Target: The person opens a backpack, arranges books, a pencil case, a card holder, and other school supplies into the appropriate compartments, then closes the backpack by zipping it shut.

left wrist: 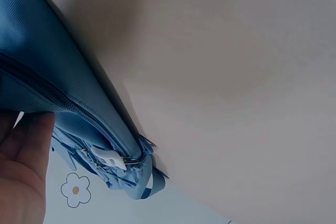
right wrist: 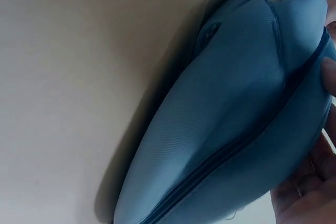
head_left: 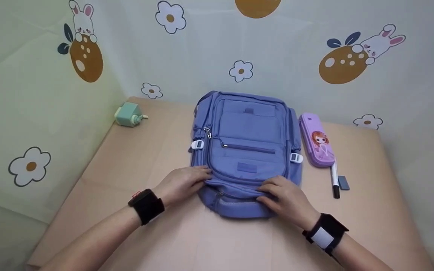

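A blue backpack (head_left: 252, 131) lies front side up on the table, its top end away from me. My left hand (head_left: 182, 184) pinches the fabric at the lower left edge of the front panel, near a zipper (left wrist: 58, 97) in the left wrist view. With thumb and fingers, my right hand (head_left: 290, 199) grips the fold of fabric at the lower right. The right wrist view shows this fold lifted beside a dark zipper line (right wrist: 210, 163). Parts of the fingers on both hands are hidden by the cloth.
Right of the backpack lie a purple pencil case (head_left: 317, 141) with a doll picture, a black-capped white marker (head_left: 335, 180) and a small grey-blue block (head_left: 343, 183). A green pump bottle (head_left: 128, 114) lies at the back left. Patterned cloth (head_left: 202, 56) hangs behind the table.
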Demonstrator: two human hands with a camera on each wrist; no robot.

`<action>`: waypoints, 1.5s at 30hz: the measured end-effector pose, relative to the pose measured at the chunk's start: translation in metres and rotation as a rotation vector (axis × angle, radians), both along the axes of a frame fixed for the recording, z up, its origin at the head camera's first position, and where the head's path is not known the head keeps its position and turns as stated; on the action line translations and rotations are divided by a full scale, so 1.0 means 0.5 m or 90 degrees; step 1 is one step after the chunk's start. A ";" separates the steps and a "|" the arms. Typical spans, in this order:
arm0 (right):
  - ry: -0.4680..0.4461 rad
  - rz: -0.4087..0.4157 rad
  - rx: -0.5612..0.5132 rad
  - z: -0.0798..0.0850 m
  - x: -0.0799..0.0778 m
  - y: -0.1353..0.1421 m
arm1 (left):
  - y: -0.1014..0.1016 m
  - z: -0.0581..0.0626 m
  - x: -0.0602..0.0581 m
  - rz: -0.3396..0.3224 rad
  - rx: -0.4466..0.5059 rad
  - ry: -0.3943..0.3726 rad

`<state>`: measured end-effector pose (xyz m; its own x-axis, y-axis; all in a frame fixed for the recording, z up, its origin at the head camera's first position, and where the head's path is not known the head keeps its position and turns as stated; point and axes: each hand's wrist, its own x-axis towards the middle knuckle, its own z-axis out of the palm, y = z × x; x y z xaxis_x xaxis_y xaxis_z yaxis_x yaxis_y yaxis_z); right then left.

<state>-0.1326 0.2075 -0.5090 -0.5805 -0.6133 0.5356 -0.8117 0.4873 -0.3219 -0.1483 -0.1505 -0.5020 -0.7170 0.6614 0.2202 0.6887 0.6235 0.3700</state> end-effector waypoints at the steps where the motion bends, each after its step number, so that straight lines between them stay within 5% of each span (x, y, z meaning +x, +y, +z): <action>1: 0.005 -0.004 -0.003 -0.001 0.000 -0.002 | 0.001 -0.001 0.002 0.004 0.001 0.001; 6: 0.020 -0.028 -0.011 -0.003 0.001 -0.007 | 0.004 0.000 0.017 0.016 0.021 0.026; 14: -0.008 -0.050 -0.018 0.002 -0.001 -0.011 | 0.009 0.012 0.061 0.083 0.052 0.148; 24: -0.024 -0.061 -0.019 0.004 0.000 -0.015 | 0.057 -0.006 0.091 0.152 -0.031 0.023; 35: -0.018 -0.063 -0.018 0.003 0.001 -0.014 | 0.064 -0.025 0.097 0.148 0.002 0.065; 45: -0.050 -0.031 0.013 0.012 0.007 -0.033 | 0.060 -0.028 0.101 0.132 0.024 0.041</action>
